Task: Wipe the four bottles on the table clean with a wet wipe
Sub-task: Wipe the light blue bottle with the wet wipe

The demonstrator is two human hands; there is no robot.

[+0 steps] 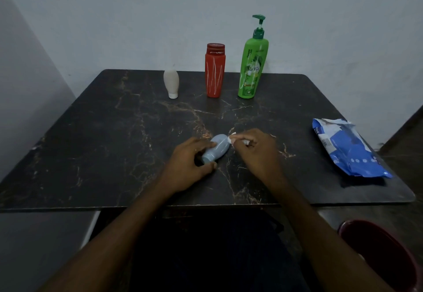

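While the small blue bottle (217, 148) is held slantwise, low near the middle of the dark marbled surface (114, 142), the left hand (190, 161) closes its grip round the cap end, thumb on the near side and fingers curled over the far side. The right hand (254, 152) has its fingers bunched round a white wet wipe (231, 139). Only small bits of the wipe show past the fingertips, pressed against the bottle's rounded upper end; how much is folded inside that grip is hard to tell. Along the far edge, well apart from the hands, three more bottles stand in a row, each apart from the next: a white bottle (171, 83) resting on its cap, a red bottle (215, 71) with a red lid, and a tall green pump bottle (251, 62). A blue pack of wipes (345, 149) lies at the right edge of the surface, and a dark red tub (377, 252) sits below it at the lower right
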